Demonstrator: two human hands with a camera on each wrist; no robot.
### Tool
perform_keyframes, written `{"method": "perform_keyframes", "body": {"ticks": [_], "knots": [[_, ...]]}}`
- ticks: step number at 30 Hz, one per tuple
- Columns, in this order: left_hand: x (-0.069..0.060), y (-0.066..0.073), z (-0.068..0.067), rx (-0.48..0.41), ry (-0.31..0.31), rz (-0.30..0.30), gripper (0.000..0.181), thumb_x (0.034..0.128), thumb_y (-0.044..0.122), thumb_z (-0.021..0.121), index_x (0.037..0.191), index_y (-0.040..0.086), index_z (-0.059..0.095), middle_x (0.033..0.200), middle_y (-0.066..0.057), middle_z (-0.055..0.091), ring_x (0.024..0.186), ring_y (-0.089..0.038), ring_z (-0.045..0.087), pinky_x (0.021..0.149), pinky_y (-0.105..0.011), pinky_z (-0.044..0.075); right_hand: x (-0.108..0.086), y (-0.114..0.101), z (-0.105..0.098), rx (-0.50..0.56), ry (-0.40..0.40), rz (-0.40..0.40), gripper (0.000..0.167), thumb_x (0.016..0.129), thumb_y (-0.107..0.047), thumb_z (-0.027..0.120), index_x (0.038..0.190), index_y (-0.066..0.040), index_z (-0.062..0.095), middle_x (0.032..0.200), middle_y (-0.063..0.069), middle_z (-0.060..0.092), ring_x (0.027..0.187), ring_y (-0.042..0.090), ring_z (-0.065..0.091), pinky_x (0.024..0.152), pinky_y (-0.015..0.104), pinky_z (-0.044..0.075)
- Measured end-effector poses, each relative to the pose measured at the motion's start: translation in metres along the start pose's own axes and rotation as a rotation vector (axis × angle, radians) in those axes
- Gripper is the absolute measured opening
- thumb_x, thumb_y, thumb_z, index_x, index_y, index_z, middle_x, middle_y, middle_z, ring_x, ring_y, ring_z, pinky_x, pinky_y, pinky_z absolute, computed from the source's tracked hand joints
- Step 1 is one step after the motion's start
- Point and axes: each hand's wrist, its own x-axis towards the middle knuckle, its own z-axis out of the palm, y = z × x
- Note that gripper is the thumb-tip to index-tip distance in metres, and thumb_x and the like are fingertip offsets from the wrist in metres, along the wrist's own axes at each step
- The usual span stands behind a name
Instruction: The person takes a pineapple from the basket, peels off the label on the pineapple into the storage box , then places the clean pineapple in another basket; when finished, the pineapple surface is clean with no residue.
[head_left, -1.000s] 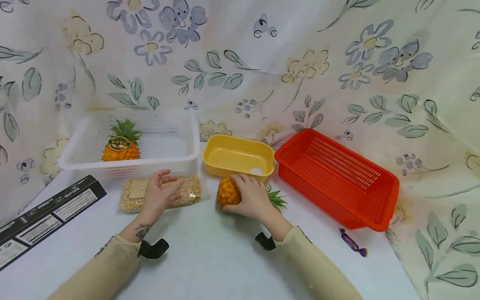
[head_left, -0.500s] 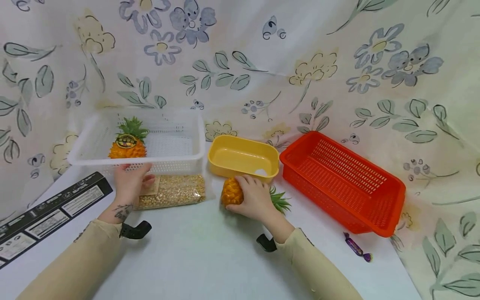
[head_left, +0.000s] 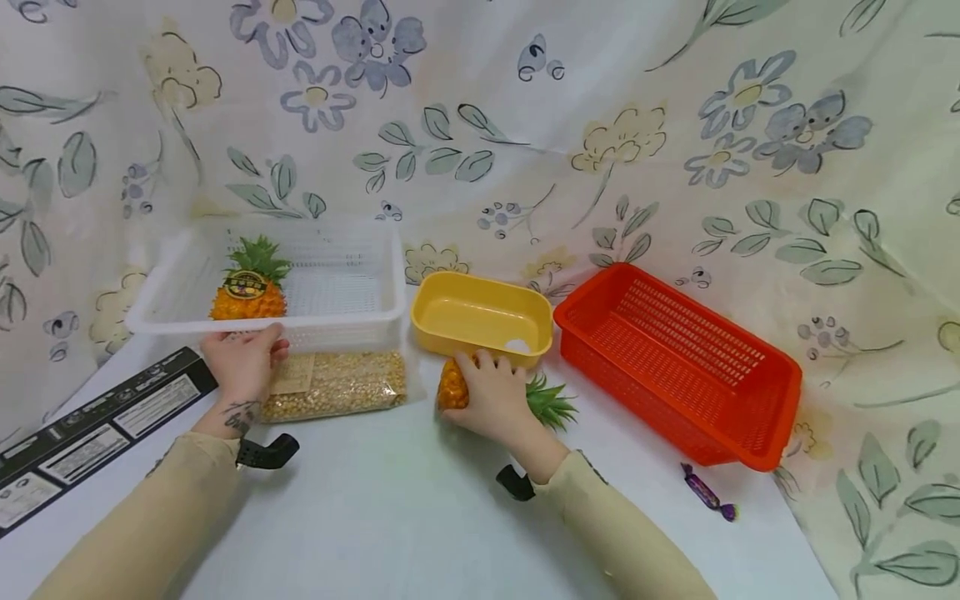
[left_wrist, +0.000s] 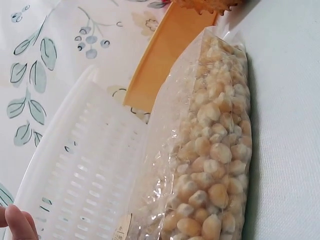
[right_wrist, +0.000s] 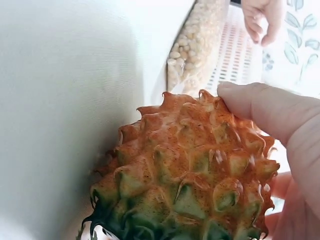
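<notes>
My left hand (head_left: 242, 367) is at the front rim of the white plastic basket (head_left: 341, 318), its curled fingers holding the edge, partly hidden there. Inside the basket sits an orange pineapple (head_left: 251, 302) with green leaves and a black-and-gold label. My right hand (head_left: 491, 396) grips a second pineapple (right_wrist: 185, 170), which lies on its side on the table with its leaves to the right. In the right wrist view, the thumb presses its spiky skin. A clear bag of corn kernels (left_wrist: 210, 145) lies just in front of the basket, close to my left hand.
A yellow tub (head_left: 480, 312) stands behind the right hand, with a small white patch inside. Right of it is a red slotted basket (head_left: 675, 375). A purple wrapped candy (head_left: 708, 493) lies nearer the front. At left is a long black box (head_left: 105, 433); a flowered cloth hangs behind.
My left hand has moved left from over the corn bag to the white basket's front rim. My right hand has stayed on the pineapple, its fingers shifting slightly. The head view has shifted a little.
</notes>
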Motion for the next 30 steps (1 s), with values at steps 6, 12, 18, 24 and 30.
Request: {"method": "perform_keyframes", "body": {"ticks": [6,12,18,24,30], "knots": [[0.0,0.004,-0.004,-0.028,0.003,-0.046,0.058,0.0748,0.001,0.073,0.103,0.018,0.026,0.064,-0.001,0.061,0.046,-0.011,0.061,0.045,-0.023,0.051,-0.004,0.0,0.001,-0.022,-0.013,-0.053,0.073,0.07,-0.055,0.071,0.131,-0.023,0.046,0.125,0.008,0.048,0.107,0.032,0.045,0.086,0.049,0.038],[0.0,0.009,-0.003,-0.066,0.007,-0.075,0.065,0.074,-0.004,0.072,0.114,0.016,0.025,0.07,-0.002,0.062,0.045,-0.013,0.061,0.043,-0.024,0.051,-0.018,0.005,-0.005,-0.012,-0.056,-0.221,0.068,0.069,-0.049,0.073,0.127,-0.023,0.049,0.125,0.004,0.048,0.112,0.029,0.045,0.091,0.048,0.038],[-0.001,0.01,-0.001,-0.054,-0.012,-0.114,0.071,0.0749,0.0,0.073,0.12,0.018,0.021,0.076,-0.001,0.061,0.048,-0.012,0.061,0.045,-0.022,0.051,-0.036,0.024,-0.012,0.036,-0.112,-0.453,0.065,0.068,-0.041,0.076,0.124,-0.023,0.05,0.125,0.0,0.047,0.118,0.022,0.041,0.099,0.043,0.036],[0.002,0.009,-0.001,-0.046,-0.006,-0.115,0.072,0.0748,0.001,0.073,0.12,0.019,0.02,0.08,-0.002,0.059,0.049,-0.012,0.061,0.045,-0.022,0.051,-0.047,0.046,-0.02,0.091,-0.153,-0.657,0.059,0.066,-0.031,0.08,0.117,-0.023,0.051,0.127,-0.004,0.045,0.123,0.017,0.038,0.103,0.038,0.035],[0.006,0.006,-0.002,-0.06,0.005,-0.121,0.071,0.074,0.0,0.073,0.118,0.02,0.021,0.078,-0.002,0.059,0.048,-0.012,0.061,0.045,-0.023,0.051,-0.06,0.06,-0.03,0.102,-0.216,-0.705,0.056,0.065,-0.021,0.081,0.111,-0.021,0.05,0.13,-0.004,0.047,0.132,0.026,0.034,0.11,0.043,0.029]]}}
